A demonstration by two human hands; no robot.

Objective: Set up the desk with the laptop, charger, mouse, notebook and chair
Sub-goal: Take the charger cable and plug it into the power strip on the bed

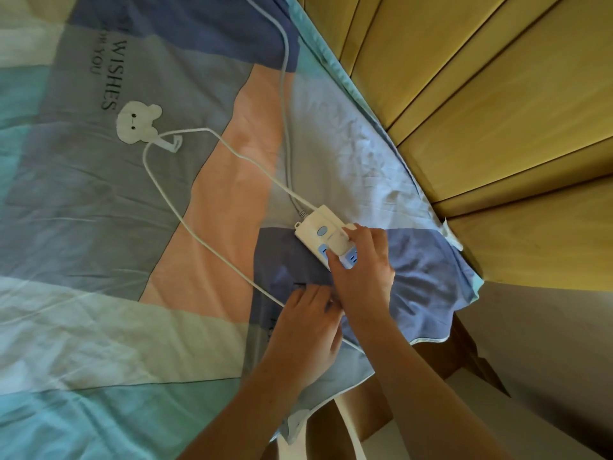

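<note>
A white power strip [314,227] with blue sockets lies on a patchwork quilt [99,210] near the bed's right edge. A white charger block [337,243] sits on the strip's sockets, and my right hand [363,273] pinches it between thumb and fingers. The charger's thin white cable [185,224] loops out across the quilt past a bear print and comes back toward me. My left hand [306,330] rests on the quilt just below the strip, fingers curled over that cable, which comes out beyond the hand and drops off the bed's edge.
The strip's thicker grey cord [284,78] runs up the quilt and out of view at the top. Yellow wooden panels [497,111] line the right side. Pale floor [547,343] and the bed's wooden frame [371,403] show at the lower right.
</note>
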